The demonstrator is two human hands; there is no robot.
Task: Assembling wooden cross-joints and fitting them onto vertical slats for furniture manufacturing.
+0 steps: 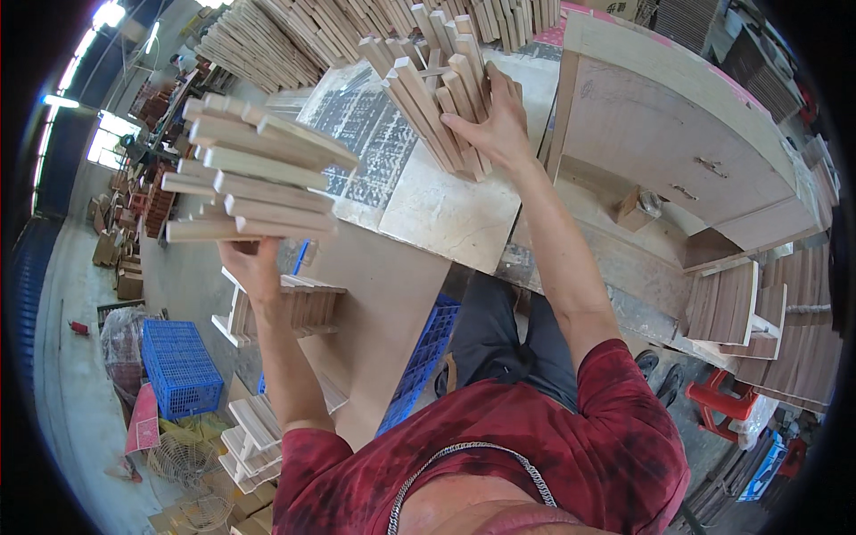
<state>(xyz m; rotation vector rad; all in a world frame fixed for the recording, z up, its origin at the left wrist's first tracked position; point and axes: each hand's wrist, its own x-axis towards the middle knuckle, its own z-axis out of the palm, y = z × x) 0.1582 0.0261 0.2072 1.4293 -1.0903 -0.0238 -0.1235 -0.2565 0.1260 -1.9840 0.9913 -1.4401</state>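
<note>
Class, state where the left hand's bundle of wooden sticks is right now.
In the head view, the bundle is at upper left, in the left hand, left of the sticks that the right hand clasps at the worktop.

Near desk (pixel 450 214): open surface, bodyward of the standing sticks (pixel 428 111).
Middle gap: passage over the dark-patched board (pixel 352 134), between the standing sticks and the raised bundle (pixel 263 165) at left.
Far side: closed by stacked sticks (pixel 259 45).
Right side: narrow strip between right hand (pixel 492 127) and wooden cabinet (pixel 646 125), the latter a barrier.
</note>
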